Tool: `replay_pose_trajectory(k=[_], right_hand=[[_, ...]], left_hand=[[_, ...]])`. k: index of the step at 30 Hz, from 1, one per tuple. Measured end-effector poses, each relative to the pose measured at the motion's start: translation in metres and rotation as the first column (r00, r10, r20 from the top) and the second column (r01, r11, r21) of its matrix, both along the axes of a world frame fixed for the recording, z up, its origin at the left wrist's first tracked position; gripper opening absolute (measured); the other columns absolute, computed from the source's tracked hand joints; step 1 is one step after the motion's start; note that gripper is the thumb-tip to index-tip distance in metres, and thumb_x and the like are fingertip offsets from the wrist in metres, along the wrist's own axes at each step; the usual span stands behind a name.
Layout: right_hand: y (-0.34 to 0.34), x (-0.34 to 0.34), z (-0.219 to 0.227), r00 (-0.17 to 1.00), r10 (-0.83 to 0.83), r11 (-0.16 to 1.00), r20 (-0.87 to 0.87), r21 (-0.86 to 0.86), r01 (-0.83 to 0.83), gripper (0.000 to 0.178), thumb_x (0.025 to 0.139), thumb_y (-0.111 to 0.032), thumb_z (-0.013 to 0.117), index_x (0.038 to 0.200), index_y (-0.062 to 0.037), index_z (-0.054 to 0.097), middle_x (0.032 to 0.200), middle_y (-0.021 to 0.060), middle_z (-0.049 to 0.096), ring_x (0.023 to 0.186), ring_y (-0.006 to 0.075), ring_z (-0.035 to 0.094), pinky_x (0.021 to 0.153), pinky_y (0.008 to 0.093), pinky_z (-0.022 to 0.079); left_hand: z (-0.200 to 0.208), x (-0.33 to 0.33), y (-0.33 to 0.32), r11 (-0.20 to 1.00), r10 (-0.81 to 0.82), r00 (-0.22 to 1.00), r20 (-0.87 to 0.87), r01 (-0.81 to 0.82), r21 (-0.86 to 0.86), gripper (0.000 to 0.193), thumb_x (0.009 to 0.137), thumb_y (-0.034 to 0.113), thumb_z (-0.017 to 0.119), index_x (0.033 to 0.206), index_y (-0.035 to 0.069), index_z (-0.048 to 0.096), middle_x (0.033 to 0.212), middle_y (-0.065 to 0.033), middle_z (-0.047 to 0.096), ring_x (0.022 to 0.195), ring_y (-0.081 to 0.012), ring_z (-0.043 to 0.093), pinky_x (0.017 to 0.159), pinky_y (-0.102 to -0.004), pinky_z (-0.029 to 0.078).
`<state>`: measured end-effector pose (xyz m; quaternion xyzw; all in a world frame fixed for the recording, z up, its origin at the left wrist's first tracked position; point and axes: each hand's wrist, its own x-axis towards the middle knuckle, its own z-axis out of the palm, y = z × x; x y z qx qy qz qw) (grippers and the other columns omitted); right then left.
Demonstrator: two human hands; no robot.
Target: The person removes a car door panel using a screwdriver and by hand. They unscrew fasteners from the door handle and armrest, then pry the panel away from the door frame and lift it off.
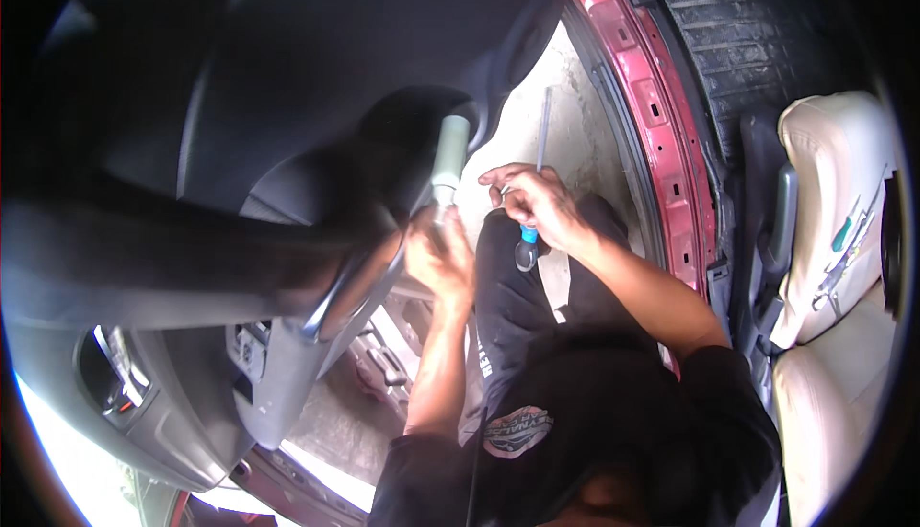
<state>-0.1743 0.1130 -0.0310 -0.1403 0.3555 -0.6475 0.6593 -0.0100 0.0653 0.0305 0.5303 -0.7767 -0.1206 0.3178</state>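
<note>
My left hand [441, 254] is closed around the narrow lower end of a pale grey-green cylinder [450, 153]. The cylinder stands nearly upright in view, its far end close to the dark door panel [326, 158]; its exact kind does not show. To the right, my right hand [541, 203] grips a screwdriver [527, 251] with a black and blue handle. The long thin shaft points away from me past the knuckles, and the handle end sticks out below the palm. My right thumb and index finger are bent toward the left hand, without touching it.
A red door sill [671, 153] runs along the right, beside a black ribbed floor mat [724, 48]. Beyond it is a beige car seat [815, 182] with several hand tools [848, 249] lying on it. A dark curved door part [172, 278] crosses the left side.
</note>
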Motion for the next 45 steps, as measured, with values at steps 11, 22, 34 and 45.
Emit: replay_pose_trajectory(k=[11, 22, 34, 45], right_hand=[[0.036, -0.015, 0.044, 0.955, 0.094, 0.940, -0.280, 0.342, 0.008, 0.035, 0.094, -0.036, 0.070, 0.101, -0.0018, 0.071, 0.084, 0.0011, 0.066, 0.070, 0.0086, 0.056, 0.059, 0.0255, 0.042], [0.122, -0.055, 0.064, 0.853, 0.312, 0.840, -0.418, 0.541, -0.042, 0.039, 0.093, -0.037, 0.066, 0.098, 0.0020, 0.071, 0.075, 0.0054, 0.062, 0.072, 0.0154, 0.056, 0.066, 0.0342, 0.044], [0.128, -0.035, 0.057, 0.873, 0.319, 0.838, -0.368, 0.540, -0.079, 0.043, 0.091, -0.038, 0.068, 0.101, 0.0038, 0.071, 0.071, 0.0053, 0.060, 0.066, 0.0132, 0.053, 0.062, 0.0321, 0.042], [0.131, -0.042, 0.049, 0.925, 0.233, 0.840, -0.301, 0.542, -0.035, 0.038, 0.094, -0.035, 0.067, 0.097, 0.0026, 0.071, 0.077, 0.0010, 0.061, 0.071, 0.0103, 0.054, 0.062, 0.0295, 0.041]], left_hand=[[0.051, 0.004, 0.027, 0.868, -0.401, 0.913, 0.074, 0.353, 0.349, 0.037, 0.098, 0.027, 0.068, 0.117, -0.004, 0.064, 0.113, -0.0236, 0.066, 0.105, -0.0429, 0.064, 0.093, -0.0459, 0.052], [-0.030, 0.046, -0.087, 0.665, -0.234, 0.901, 0.365, -0.126, 0.736, 0.068, 0.102, 0.059, 0.050, 0.132, -0.001, 0.060, 0.120, -0.0280, 0.065, 0.112, -0.0407, 0.063, 0.100, -0.0440, 0.047], [0.043, 0.040, -0.079, 0.777, -0.123, 0.936, 0.329, -0.115, 0.619, 0.073, 0.091, 0.065, 0.065, 0.121, -0.002, 0.066, 0.108, -0.0247, 0.071, 0.100, -0.0420, 0.069, 0.090, -0.0460, 0.053], [0.037, 0.104, -0.080, 0.662, -0.192, 0.935, 0.299, -0.101, 0.743, 0.054, 0.098, 0.049, 0.060, 0.123, 0.001, 0.067, 0.117, -0.0189, 0.069, 0.108, -0.0371, 0.066, 0.096, -0.0489, 0.049]])
